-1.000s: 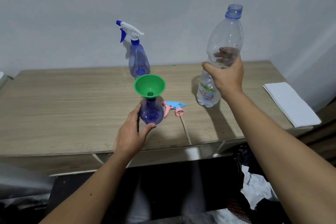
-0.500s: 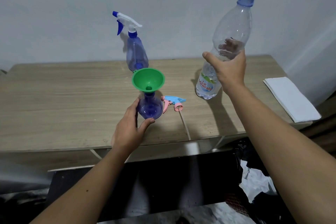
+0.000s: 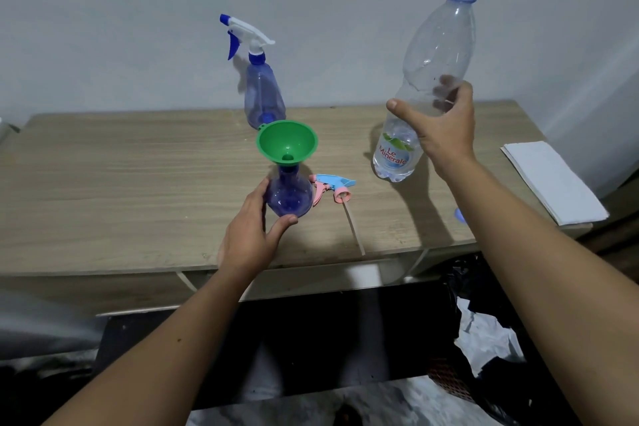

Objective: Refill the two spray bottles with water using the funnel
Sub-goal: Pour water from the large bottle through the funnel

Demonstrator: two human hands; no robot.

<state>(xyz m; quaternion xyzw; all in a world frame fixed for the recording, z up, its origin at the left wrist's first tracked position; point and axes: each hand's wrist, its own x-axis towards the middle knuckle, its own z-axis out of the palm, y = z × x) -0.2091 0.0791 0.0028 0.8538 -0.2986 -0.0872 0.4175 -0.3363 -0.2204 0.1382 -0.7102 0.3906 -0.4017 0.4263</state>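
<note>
1. The open spray bottle [image 3: 289, 194] stands near the front of the bench [image 3: 103, 183], with the green funnel [image 3: 287, 143] seated in its neck. The funnel leans slightly towards the camera.
2. The left hand [image 3: 250, 235] grips the base of that bottle, thumb in front and fingers curled round the left side.
3. The right hand [image 3: 441, 130] is wrapped round the middle of the uncapped water bottle [image 3: 428, 79]. The bottle tilts to the right and appears to be just off the bench; little water shows, and only in its lower part.
4. Judgement: the step in hand is the pour. Bring the mouth over the funnel's bowl, tip slowly, and keep the left hand's hold so the funnel does not rock.
5. The removed pink-and-blue sprayer head [image 3: 330, 185] lies just right of the open bottle, its tube running towards the front edge. Judgement: it lies under the water bottle's likely path.
6. The second spray bottle [image 3: 264, 97], sprayer fitted, stands behind, close to the wall and apart.
7. A folded white cloth [image 3: 553, 180] overhangs the right edge. Open room lies to the left.
</note>
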